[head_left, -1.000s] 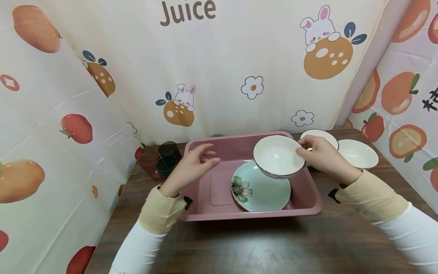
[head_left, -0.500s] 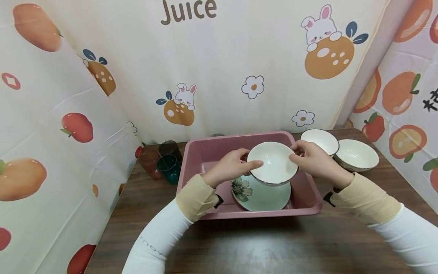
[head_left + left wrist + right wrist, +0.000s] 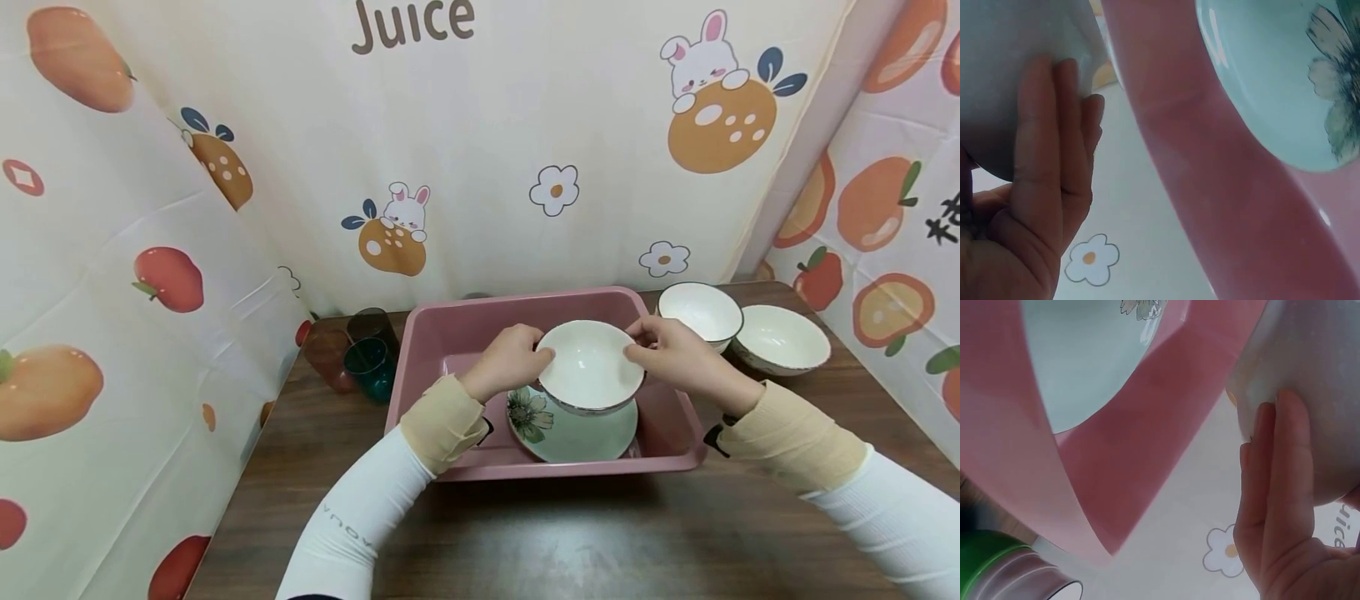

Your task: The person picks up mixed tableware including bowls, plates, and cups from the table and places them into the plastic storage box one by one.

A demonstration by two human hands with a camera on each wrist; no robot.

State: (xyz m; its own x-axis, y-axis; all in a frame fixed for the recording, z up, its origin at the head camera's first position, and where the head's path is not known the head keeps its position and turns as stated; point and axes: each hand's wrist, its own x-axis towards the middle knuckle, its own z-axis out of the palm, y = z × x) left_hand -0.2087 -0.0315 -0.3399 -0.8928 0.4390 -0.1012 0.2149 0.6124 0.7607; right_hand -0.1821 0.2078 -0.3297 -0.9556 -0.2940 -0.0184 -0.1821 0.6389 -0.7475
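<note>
A white bowl point(image 3: 591, 365) with a thin dark rim is held above the pink basin point(image 3: 465, 317). My left hand point(image 3: 508, 360) grips its left side, thumb at the rim and fingers under the outer wall, as the left wrist view shows. On the opposite side my right hand point(image 3: 678, 354) holds the rim the same way, its fingers point(image 3: 1291, 450) along the bowl's underside. Below the bowl, inside the basin, lies a pale green plate point(image 3: 577, 437) with a flower print; the bowl covers its upper part in the head view.
Two more white bowls stand on the wooden table right of the basin, a dark-rimmed bowl point(image 3: 701, 308) and a wider bowl point(image 3: 783, 337). Left of the basin are a teal cup point(image 3: 369, 367), a dark cup point(image 3: 375, 327) and a reddish cup point(image 3: 327, 358). A printed curtain point(image 3: 480, 150) hangs behind.
My left hand has come in from the left and taken hold of the bowl, which only the right hand held before. The bowl has moved slightly left and nearer to me.
</note>
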